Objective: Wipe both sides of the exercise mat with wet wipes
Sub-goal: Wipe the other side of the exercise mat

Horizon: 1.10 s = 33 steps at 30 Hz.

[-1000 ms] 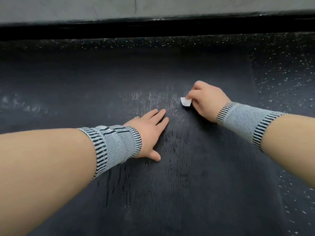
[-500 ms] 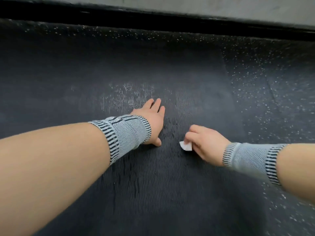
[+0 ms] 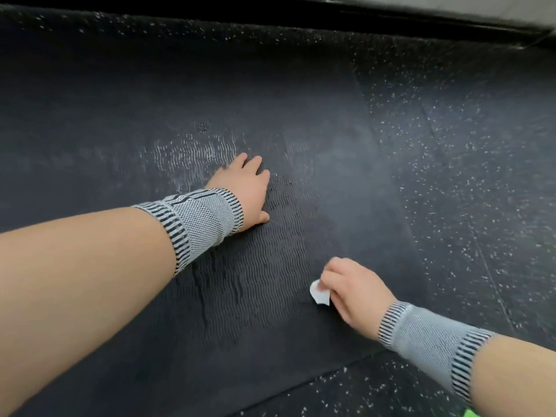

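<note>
Lying flat on a dark speckled floor (image 3: 469,152), the black mat (image 3: 270,266) shows a wavy ribbed grain with damp streaks gleaming toward its middle. The left hand (image 3: 245,194) presses there, palm down, fingers spread and holding nothing. Near the mat's near right corner, the right hand (image 3: 353,291) pinches a small white wipe (image 3: 319,292) against it. A pale wall (image 3: 481,7) with a black base runs along the far side.

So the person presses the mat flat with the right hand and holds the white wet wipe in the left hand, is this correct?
Not quite: the hands are swapped. In the head view, the left hand lies flat on the mat, and the right hand holds the white wet wipe in its fingers, against the mat.
</note>
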Available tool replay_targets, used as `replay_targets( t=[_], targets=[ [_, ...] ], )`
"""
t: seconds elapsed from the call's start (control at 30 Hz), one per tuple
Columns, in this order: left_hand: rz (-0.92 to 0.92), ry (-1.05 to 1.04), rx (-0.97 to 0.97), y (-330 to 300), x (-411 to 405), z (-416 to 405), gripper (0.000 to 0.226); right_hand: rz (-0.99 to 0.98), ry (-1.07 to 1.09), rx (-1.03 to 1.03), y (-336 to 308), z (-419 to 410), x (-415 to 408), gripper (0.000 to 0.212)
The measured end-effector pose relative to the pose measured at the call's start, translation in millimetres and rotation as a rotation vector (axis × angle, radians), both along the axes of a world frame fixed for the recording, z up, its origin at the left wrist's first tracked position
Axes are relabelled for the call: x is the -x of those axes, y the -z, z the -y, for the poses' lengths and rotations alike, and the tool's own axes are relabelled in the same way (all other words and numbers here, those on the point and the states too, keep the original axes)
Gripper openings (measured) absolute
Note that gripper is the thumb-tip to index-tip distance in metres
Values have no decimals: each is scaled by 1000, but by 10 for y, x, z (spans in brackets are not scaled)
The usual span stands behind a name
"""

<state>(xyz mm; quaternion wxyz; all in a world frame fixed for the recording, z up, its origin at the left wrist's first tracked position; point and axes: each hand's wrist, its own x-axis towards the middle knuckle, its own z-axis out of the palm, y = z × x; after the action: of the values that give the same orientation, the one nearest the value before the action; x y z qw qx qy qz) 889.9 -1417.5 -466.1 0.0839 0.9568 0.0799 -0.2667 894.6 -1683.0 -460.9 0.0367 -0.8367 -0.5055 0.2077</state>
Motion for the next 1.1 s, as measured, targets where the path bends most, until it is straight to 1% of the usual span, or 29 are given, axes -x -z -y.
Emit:
replay_targets(
  t=[0.07, 0.1, 0.17, 0.23, 0.27, 0.33, 0.4, 0.5, 0.57, 0.7, 0.83, 0.93, 1.03, 1.1],
  targets=[
    [67, 80, -19, 9, 138, 89, 78, -26, -41, 25, -36, 23, -10, 23],
    [83, 122, -24, 13, 226, 154, 76, -4, -31, 21, -50, -85, -105, 23],
    [84, 192, -29, 17, 430, 291, 77, 94, 81, -33, -16, -429, -340, 19],
    [68, 255, -40, 19, 635, 428, 80, 144, 228, -51, 54, -763, -553, 20],
    [57, 287, -44, 23, 729, 496, 81, 151, 286, -32, 80, -835, -574, 21],
    [46, 321, -52, 55, 868, 577, 83, 147, 313, -3, 118, -760, -463, 24],
    [36, 333, -60, 86, 922, 590, 85, 131, 308, -7, 115, -456, -202, 24],
    [26, 357, -77, 114, 922, 581, 87, 83, 281, -85, 75, 73, 255, 21],
    [19, 374, -85, 112, 916, 581, 88, 70, 307, -111, 99, 366, 514, 23],
    [8, 400, -105, 77, 938, 538, 92, 46, 365, -85, 118, 620, 883, 28],
    [-6, 391, -124, 49, 995, 468, 95, 44, 447, -107, 107, 596, 996, 29],
    [-24, 369, -146, 39, 1039, 387, 95, -5, 452, -138, 98, 442, 1056, 24],
    [-36, 344, -163, 13, 1046, 328, 95, 0, 458, -146, 130, 103, 847, 9],
    [-32, 333, -161, 3, 1044, 315, 95, 15, 485, -129, 170, -115, 637, 10]
  ],
)
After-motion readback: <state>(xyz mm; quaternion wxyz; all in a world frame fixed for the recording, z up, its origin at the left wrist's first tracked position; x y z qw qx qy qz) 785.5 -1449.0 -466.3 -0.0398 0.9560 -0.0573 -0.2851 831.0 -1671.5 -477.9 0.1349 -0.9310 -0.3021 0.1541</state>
